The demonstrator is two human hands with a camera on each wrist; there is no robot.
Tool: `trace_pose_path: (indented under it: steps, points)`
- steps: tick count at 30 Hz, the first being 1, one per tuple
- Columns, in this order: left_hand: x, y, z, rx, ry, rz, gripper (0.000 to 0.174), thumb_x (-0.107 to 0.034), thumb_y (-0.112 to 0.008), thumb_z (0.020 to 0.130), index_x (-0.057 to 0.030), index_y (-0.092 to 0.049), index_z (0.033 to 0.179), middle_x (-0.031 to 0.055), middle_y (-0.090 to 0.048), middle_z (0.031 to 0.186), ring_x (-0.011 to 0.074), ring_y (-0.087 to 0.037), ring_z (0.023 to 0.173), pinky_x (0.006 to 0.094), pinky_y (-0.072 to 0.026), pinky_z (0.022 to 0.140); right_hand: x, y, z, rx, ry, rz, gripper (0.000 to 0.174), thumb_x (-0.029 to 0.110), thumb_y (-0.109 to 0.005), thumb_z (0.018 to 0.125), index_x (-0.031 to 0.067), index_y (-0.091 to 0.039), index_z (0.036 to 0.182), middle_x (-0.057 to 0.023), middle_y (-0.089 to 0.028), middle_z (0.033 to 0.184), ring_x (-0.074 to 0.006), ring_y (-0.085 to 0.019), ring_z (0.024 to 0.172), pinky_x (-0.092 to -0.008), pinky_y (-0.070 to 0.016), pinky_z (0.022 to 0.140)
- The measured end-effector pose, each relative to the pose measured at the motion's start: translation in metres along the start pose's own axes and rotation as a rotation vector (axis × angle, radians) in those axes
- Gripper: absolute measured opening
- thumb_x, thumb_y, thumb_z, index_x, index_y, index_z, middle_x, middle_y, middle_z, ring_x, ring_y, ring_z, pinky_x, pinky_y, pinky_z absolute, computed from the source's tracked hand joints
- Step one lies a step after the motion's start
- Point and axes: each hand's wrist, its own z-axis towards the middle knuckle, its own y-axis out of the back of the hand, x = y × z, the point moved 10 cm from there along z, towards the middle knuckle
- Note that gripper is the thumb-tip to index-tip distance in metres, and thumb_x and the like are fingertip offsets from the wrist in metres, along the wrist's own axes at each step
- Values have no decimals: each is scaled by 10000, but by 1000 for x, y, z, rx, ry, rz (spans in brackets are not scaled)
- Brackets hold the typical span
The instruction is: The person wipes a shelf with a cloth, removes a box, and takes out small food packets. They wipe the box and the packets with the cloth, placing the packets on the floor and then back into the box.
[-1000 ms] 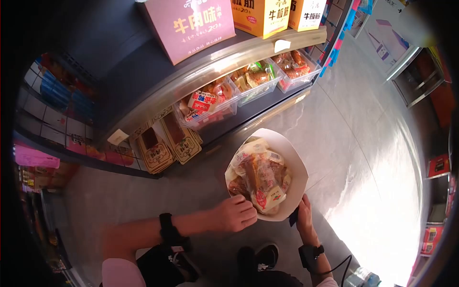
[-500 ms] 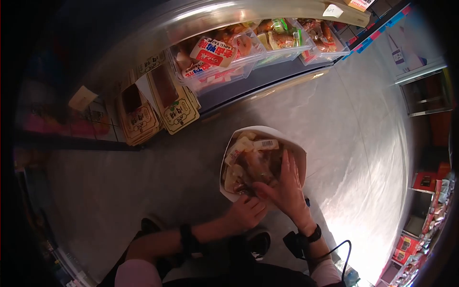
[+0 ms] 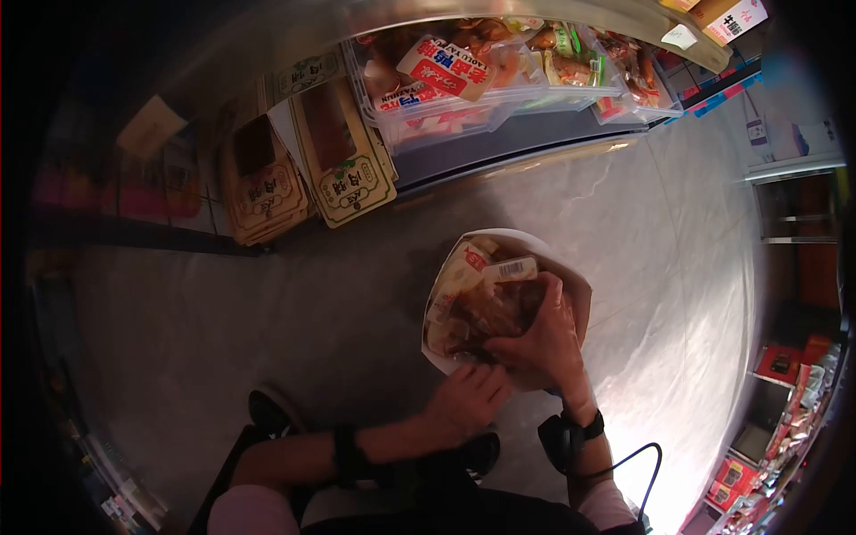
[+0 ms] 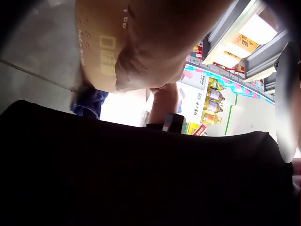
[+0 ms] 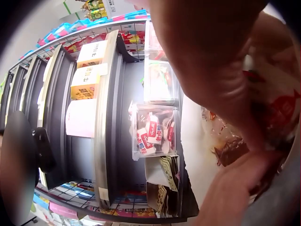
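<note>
A paper bucket (image 3: pixel 581 308), white inside and brown outside, is filled with clear-wrapped snack packs (image 3: pixel 459 281) of brown food. My left hand (image 3: pixel 468 403) grips its near rim with curled fingers. From the right, my right hand (image 3: pixel 551 343) reaches into the bucket, its fingers bent and thumb spread around a snack pack (image 3: pixel 508 299) with a barcode label. The right wrist view shows the right hand (image 5: pixel 211 70) close over the packs, near the left hand (image 5: pixel 235 188). In the left wrist view, the left hand (image 4: pixel 148 61) covers part of the printed brown wall (image 4: pixel 96 52).
Ahead, a low shelf (image 3: pixel 464 156) holds clear bins (image 3: pixel 446 120) of wrapped snacks and stacks of flat packs (image 3: pixel 352 192). Grey tiled floor (image 3: pixel 267 321) lies below, with a shoe (image 3: pixel 272 410) at lower left. Goods racks (image 3: pixel 771 401) stand at right. A black cable (image 3: pixel 655 473) loops from the right wrist.
My right hand has moved from the bucket's outer side into it, its fingers bending over the packs in the last half second. The left hand stays at the near rim. The view has tilted downward.
</note>
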Motion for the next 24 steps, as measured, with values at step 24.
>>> trace_pose_path:
  steps: [24]
  points:
    - [135, 45, -13, -317, 540, -556, 455, 47, -393, 817, 5, -402, 1270, 234, -533, 1108, 360, -538, 1014, 377, -419, 868, -173, 103, -63, -678, -300, 629, 689, 97, -808, 611, -61, -402, 1145, -166, -588, 985, -204, -604, 859, -284, -503, 734]
